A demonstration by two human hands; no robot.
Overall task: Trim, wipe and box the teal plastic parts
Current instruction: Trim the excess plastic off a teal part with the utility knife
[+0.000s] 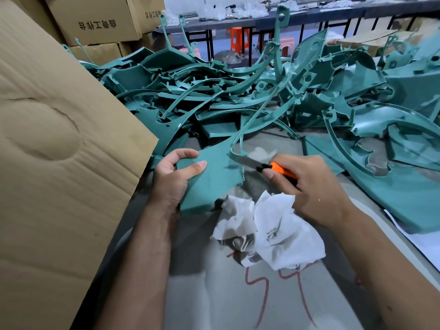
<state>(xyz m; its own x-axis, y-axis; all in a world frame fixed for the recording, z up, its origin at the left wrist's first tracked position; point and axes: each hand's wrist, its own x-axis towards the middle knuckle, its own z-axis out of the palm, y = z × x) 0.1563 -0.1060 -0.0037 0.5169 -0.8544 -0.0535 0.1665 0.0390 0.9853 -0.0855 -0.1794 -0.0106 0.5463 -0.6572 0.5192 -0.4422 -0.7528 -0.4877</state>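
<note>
My left hand (pixel 175 173) grips the near left edge of a flat teal plastic part (pixel 215 179), thumb on top and fingers curled over its rim. A long thin arm of that part rises away toward the pile. My right hand (pixel 309 189) holds an orange utility knife (pixel 282 171); its bare blade (pixel 246 161) lies against the part's right edge at a small hooked tab. A crumpled white cloth (pixel 269 232) lies on the grey table (pixel 214 294) just under my right wrist.
A big heap of teal plastic parts (pixel 238 91) covers the far half of the table and its right side. A large open cardboard flap (pixel 54 151) stands at the left. Printed cartons (pixel 95 20) are stacked behind it. Red marks are scrawled on the table.
</note>
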